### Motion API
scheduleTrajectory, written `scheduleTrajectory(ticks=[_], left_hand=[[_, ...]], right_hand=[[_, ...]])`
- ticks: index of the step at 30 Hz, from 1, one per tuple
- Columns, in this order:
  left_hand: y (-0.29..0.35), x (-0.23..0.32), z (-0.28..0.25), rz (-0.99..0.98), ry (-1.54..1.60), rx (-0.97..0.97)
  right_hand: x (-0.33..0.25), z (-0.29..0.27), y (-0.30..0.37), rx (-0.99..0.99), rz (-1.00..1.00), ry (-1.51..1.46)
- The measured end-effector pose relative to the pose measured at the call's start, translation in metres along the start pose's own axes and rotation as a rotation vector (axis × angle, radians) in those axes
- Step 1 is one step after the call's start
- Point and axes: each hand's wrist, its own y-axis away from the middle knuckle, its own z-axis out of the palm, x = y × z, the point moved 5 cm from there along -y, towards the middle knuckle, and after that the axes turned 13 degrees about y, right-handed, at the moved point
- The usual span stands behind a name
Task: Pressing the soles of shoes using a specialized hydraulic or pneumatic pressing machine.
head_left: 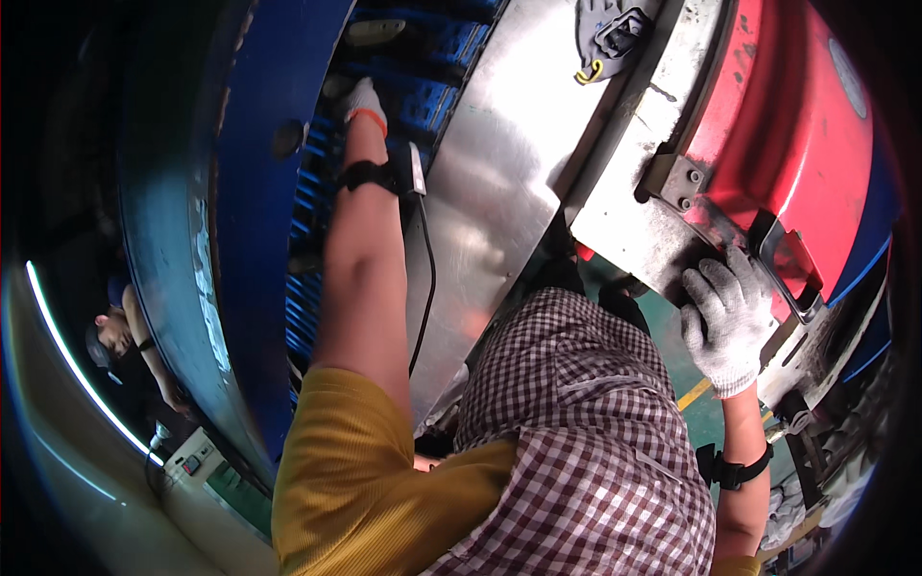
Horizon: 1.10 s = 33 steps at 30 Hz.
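My left hand (pixel 364 102), in a white knit glove with an orange cuff, reaches far forward over a machine bed of blue slats (pixel 423 104). A pale rounded piece (pixel 338 86) lies by its fingers; whether the hand grips it is hidden. On the right, my right hand (pixel 725 312) wears a greyish-white glove. Its fingers are spread flat against the edge of a pale metal panel (pixel 624 226), beside a dark metal handle (pixel 789 274) on a red cover (pixel 768 144). Nothing shows in that hand.
A bare metal sheet (pixel 495 182) slopes between my arms. On its far end lies a grey glove-like bundle (pixel 615 38) with a yellow edge. Another pale oval piece (pixel 375 32) sits on the slats. Beyond a blue beam (pixel 274 144), a co-worker (pixel 120 331) stands at the left.
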Motion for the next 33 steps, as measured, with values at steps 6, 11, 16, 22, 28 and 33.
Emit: scheduleTrajectory(ticks=[6,11,16,22,28,33], left_hand=[[0.054,-0.057,-0.044,0.51,0.197,-0.064],[0.162,-0.103,-0.168,0.427,-0.322,0.983],[0.036,-0.19,-0.264,-0.134,0.589,0.523],[0.031,-0.191,-0.269,-0.276,0.72,0.074],[0.137,-0.219,-0.269,-0.274,1.239,-0.193],[0.264,-0.205,-0.197,-0.381,1.402,-0.466]], right_hand=[[0.003,0.005,0.005,-0.041,0.011,0.073],[0.004,0.006,0.009,-0.079,0.002,0.088],[0.003,0.007,0.005,-0.072,-0.009,0.057],[-0.002,0.004,0.006,-0.058,0.007,0.051],[-0.006,0.004,0.006,-0.01,0.017,0.046],[-0.006,0.003,0.005,0.036,0.026,0.032]])
